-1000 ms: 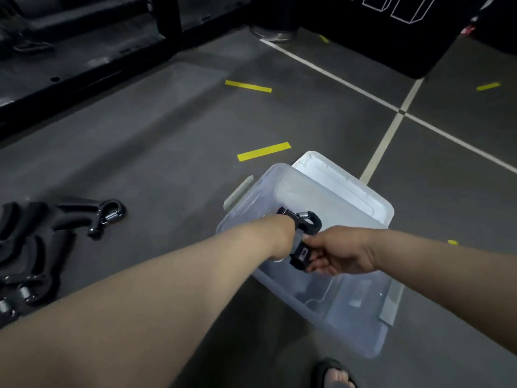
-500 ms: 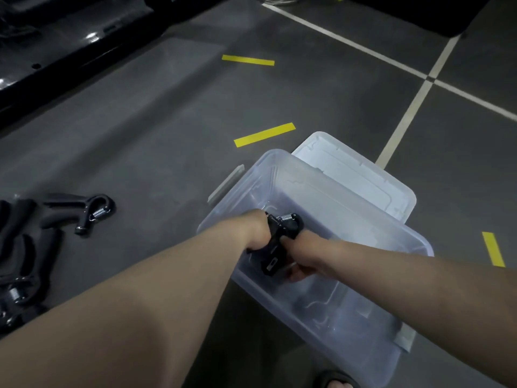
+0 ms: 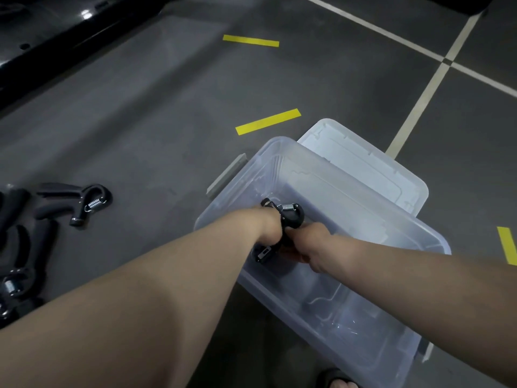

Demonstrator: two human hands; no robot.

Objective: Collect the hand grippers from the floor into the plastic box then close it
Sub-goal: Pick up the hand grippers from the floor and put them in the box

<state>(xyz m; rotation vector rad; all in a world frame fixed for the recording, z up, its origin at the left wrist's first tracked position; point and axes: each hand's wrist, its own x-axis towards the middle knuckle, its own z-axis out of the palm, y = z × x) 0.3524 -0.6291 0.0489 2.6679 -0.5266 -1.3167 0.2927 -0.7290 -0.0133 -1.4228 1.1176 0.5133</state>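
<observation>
A clear plastic box point(image 3: 279, 152) stands open on the grey floor, its lid point(image 3: 363, 166) lying behind it. Both my hands are inside the box near its left end. My left hand point(image 3: 268, 228) and my right hand point(image 3: 310, 242) grip black hand grippers point(image 3: 291, 215) with a steel spring; how many are held I cannot tell. One more black hand gripper point(image 3: 84, 204) lies on the floor to the left, and several others point(image 3: 19, 261) are piled at the left edge.
Yellow tape strips point(image 3: 268, 121) and white lines point(image 3: 419, 107) mark the floor beyond the box. A black machine base point(image 3: 70, 32) runs along the far left. A sandalled foot point(image 3: 337, 382) shows at the bottom edge, next to the box.
Both hands have lowered the held grippers from above the box's near wall down into the box. The view has moved closer and tilted down.
</observation>
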